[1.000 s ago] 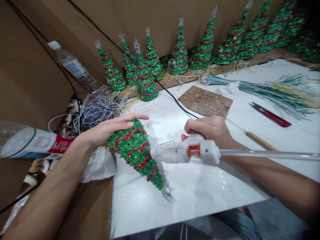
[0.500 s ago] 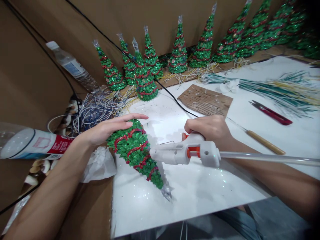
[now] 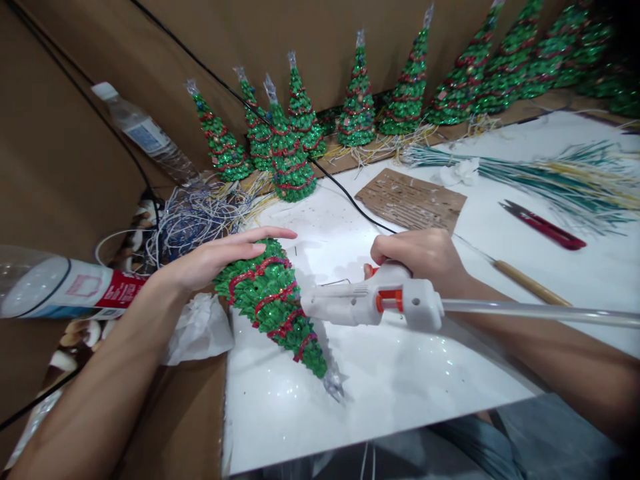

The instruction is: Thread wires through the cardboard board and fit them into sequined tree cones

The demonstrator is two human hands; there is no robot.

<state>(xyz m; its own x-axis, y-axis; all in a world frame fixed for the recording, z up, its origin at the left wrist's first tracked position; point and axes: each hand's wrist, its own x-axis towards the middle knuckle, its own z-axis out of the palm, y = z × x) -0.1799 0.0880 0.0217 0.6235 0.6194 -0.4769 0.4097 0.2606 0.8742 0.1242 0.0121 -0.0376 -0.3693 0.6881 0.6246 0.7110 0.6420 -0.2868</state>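
Note:
My left hand (image 3: 227, 257) grips a small green Christmas tree (image 3: 273, 303) by its wide base, the thumb on one side and the fingers reaching over the bottom. The tree lies on its side with red glittery garlands, its clear-wrapped tip pointing toward me. Wrapped around the handle of a white hot glue gun (image 3: 370, 303) is my right hand (image 3: 425, 257). A long clear glue stick (image 3: 540, 313) runs out of the gun's back end. The nozzle end is at the tree's right side; whether it touches is hidden.
Several decorated trees (image 3: 360, 100) stand along the back edge. On the white board (image 3: 400, 387) lie cardboard (image 3: 413, 200), red snips (image 3: 543, 223), a wooden-handled awl (image 3: 533, 283) and green wires (image 3: 540, 183). Tangled wires (image 3: 195, 217) and bottles (image 3: 145, 133) lie left. A black cord (image 3: 350, 197) crosses the board.
The glue gun and my right hand have shifted very slightly to the right and up. My left hand and the tree have hardly moved.

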